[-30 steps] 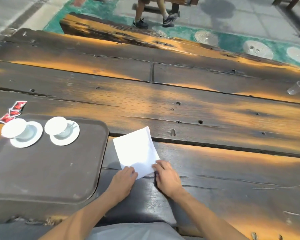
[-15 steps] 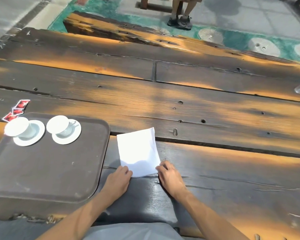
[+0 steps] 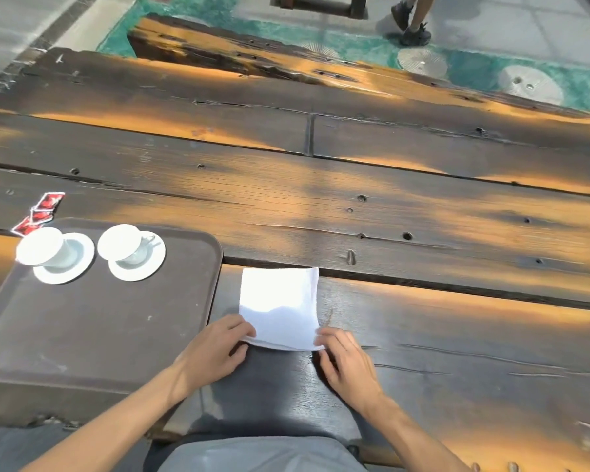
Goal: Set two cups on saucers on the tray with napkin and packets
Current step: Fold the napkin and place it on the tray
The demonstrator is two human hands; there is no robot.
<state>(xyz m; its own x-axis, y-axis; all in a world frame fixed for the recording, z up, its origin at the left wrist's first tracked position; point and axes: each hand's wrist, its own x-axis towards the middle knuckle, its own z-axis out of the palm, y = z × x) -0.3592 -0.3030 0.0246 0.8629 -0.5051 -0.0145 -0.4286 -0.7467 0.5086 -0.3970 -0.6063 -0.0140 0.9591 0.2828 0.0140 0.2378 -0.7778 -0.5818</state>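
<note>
Both hands pinched the white napkin (image 3: 280, 306): left hand (image 3: 215, 349) on its near-left corner, right hand (image 3: 346, 362) on its near-right. It lay flat on the dark plank table (image 3: 423, 335), just right of the brown tray (image 3: 92, 321). I judged lifting evenly would keep the soft folded square neat. Two glossy cups (image 3: 121, 241) sat on round saucers (image 3: 137, 264) at the tray's far-left corner, red packets (image 3: 40, 212) beyond its edge.

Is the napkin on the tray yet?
No, the napkin lies on the wooden table just right of the tray, pinched at its near corners by the left hand and right hand.
</note>
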